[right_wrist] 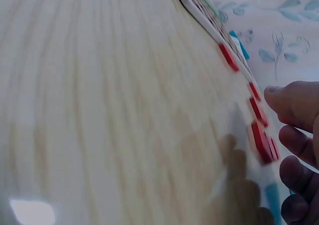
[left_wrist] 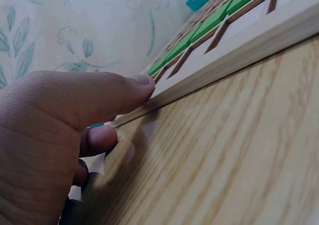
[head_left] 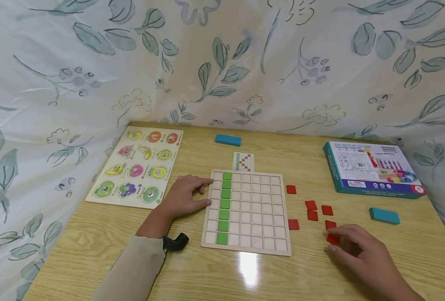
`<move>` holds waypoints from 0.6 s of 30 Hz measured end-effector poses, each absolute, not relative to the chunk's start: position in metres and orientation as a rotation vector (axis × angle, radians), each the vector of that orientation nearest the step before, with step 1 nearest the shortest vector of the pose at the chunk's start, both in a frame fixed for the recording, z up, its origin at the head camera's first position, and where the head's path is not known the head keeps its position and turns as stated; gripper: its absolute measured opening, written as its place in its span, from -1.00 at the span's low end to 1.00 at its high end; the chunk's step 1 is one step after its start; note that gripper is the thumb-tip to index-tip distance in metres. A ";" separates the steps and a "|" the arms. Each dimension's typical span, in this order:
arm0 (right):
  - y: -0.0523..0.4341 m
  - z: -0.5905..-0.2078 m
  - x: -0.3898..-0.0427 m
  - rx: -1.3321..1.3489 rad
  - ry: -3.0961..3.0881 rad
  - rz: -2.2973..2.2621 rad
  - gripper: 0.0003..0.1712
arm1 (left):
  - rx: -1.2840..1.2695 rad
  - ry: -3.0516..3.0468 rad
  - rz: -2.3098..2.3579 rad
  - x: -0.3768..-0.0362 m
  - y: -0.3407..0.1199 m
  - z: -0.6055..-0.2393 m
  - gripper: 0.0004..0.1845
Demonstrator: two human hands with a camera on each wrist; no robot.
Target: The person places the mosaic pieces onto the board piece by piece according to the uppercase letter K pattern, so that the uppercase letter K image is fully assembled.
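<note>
My right hand (head_left: 361, 251) has curled fingertips touching a small red square tile (head_left: 333, 239), not yet lifted | my left hand (head_left: 185, 196), fingers straight, steadies the pale wooden grid board (head_left: 246, 211) with one green column filled | next: pinch cleanly, seat in an empty cell | glossy wood-grain table (head_left: 94, 246), leaf-print cloth (head_left: 222, 62) behind

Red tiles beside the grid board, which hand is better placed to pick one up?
Probably the right hand: its fingers touch the nearest red tile. The left hand rests against the grid board.
</note>
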State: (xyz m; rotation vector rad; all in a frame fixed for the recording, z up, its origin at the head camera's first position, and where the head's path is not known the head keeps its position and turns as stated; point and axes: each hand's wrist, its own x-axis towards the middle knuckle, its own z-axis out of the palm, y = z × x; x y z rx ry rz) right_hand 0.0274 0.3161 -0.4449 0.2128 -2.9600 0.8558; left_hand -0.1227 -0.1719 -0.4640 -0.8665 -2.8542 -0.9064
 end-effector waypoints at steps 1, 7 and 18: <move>0.319 -0.446 0.028 0.200 -2.962 0.852 -0.58 | -0.866 -2.854 -0.906 -0.123 -0.172 -0.464 -0.40; 0.330 -0.449 0.029 0.136 -3.015 0.810 -0.58 | -0.858 -2.866 -0.899 -0.124 -0.171 -0.464 -0.39; 0.331 -0.448 0.027 0.136 -3.050 0.756 -0.57 | -0.856 -2.868 -0.906 -0.124 -0.171 -0.464 -0.40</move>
